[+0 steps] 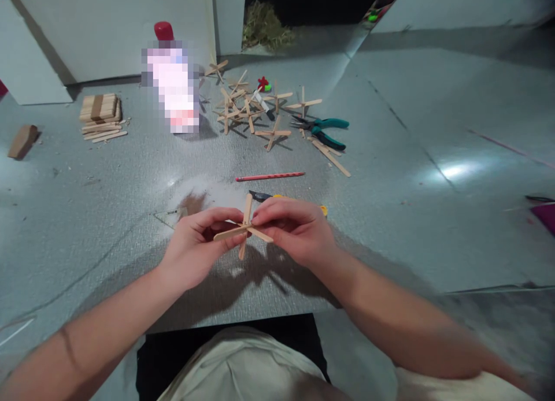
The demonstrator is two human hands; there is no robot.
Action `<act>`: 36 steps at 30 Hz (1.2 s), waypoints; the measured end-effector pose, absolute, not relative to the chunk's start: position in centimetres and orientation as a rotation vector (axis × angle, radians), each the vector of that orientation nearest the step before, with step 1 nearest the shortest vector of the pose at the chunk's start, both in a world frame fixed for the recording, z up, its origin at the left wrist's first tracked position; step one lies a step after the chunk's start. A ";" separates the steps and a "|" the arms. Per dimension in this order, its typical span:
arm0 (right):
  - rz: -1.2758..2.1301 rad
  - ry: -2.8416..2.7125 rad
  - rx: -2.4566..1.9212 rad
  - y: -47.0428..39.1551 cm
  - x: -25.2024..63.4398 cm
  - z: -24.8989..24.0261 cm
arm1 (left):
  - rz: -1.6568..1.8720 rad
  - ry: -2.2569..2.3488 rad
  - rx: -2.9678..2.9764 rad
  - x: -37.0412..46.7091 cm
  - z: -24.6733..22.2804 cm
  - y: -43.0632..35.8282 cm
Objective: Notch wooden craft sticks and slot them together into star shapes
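Between my two hands is a cross-shaped piece made of wooden craft sticks (248, 211), held a little above the grey table. My left hand (202, 233) pinches its left side, thumb under and fingers behind. With thumb and fingertips closed, my right hand (299, 225) grips it near the centre, where the sticks meet; fingers hide part of the joint. Just behind my right hand lies a dark-bladed tool (260, 196) with yellow parts, mostly covered. A red pencil (271, 177) rests farther back.
Several finished-looking stick crosses (273, 133) stand at the back centre, near a marker (263, 103). Teal-handled pliers (325, 129) lie right of them, by loose sticks (332, 158). A bundle of craft sticks (99, 107) and a red-capped bottle (163, 31) are at back left.
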State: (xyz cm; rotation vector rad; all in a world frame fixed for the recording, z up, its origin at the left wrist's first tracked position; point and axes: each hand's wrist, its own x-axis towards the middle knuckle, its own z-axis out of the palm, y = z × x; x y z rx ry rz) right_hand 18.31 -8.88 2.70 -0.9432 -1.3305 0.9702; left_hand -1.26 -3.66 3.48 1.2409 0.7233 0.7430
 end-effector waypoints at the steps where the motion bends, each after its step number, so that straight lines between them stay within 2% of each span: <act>1: 0.958 -1.351 -0.940 -8.9 18.3 2.8 | 0.741 0.733 1.211 -1.2 3.5 -3.7; 14: 0.659 -1.629 -0.870 -9.2 18.6 3.2 | 0.739 0.736 1.160 -1.4 4.7 -3.9; 21: 0.500 -1.710 -0.901 -9.6 18.7 3.6 | 0.840 0.621 1.601 -1.8 5.1 -3.6; 26: 0.454 -1.725 -0.905 -9.7 18.6 3.8 | 0.871 0.477 1.758 -2.2 5.3 -3.9; 36: 0.474 -1.709 -0.956 -10.0 17.7 3.8 | 0.953 0.630 1.888 -1.9 5.9 -4.9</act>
